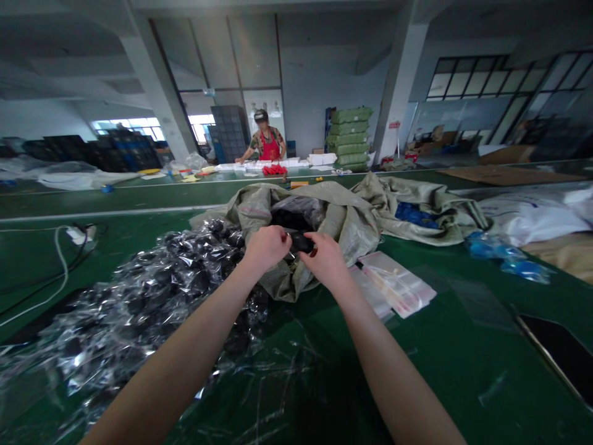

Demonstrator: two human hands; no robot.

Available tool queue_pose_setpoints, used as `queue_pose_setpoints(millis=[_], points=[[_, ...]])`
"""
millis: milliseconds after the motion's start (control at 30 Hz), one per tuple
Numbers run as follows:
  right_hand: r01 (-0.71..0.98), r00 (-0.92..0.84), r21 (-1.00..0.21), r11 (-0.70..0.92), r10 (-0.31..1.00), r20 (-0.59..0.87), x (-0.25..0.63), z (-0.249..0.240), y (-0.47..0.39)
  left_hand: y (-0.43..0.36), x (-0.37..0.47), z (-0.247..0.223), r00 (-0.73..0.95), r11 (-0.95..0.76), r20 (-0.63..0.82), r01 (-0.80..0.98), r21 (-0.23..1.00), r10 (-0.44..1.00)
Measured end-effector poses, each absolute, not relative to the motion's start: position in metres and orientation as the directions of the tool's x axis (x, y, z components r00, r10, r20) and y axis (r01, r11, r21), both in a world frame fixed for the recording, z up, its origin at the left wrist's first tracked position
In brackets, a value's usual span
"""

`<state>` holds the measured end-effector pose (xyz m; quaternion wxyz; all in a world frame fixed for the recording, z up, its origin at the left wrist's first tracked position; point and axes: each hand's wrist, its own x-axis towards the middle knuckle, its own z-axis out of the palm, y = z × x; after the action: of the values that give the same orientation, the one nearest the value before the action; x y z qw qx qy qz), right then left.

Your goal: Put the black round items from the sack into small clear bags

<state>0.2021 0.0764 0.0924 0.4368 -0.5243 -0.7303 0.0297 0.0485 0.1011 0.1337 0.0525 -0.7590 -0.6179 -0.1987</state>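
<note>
A small, smooth black object [302,242] is held in front of the mouth of an open woven sack [345,225]. My right hand [325,258] grips its right end between thumb and fingers. My left hand [267,248] is closed at its left end, fingertips pinched together; the exact contact there is partly hidden. Inside the sack, dark contents [290,218] and some clear plastic show. Left of my hands spreads a large heap of black pieces in clear plastic wrappers [167,290]. A stack of clear flat bags [397,285] lies just right of the sack.
Another woven sack holds blue pieces [414,214], with blue wrapped pieces [507,254] beside it. A phone [558,355] lies at the right. Cables and a white power strip [79,235] sit at the left. Across the tables stands a person in a red apron [270,147].
</note>
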Motion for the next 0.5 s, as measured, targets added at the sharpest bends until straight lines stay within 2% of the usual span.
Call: queue_pose_setpoints(millis=[333, 400, 500], points=[[0.779, -0.032, -0.464, 0.421, 0.766, 0.642, 0.2036, 0.0841, 0.082, 0.1044, 0.0519, 0.1299, 0.218, -0.314, 0.376, 0.925, 0.214, 0.901], [0.738, -0.035, -0.496, 0.457, 0.761, 0.648, 0.2044, 0.0833, 0.0831, 0.1043, 0.0521, 0.1295, 0.219, -0.322, 0.372, 0.915, 0.243, 0.902], [0.603, -0.06, -0.616, 0.508, 0.798, 0.599, 0.2067, 0.0826, 0.0849, 0.1028, 0.053, 0.1302, 0.217, -0.33, 0.361, 0.899, 0.29, 0.907]])
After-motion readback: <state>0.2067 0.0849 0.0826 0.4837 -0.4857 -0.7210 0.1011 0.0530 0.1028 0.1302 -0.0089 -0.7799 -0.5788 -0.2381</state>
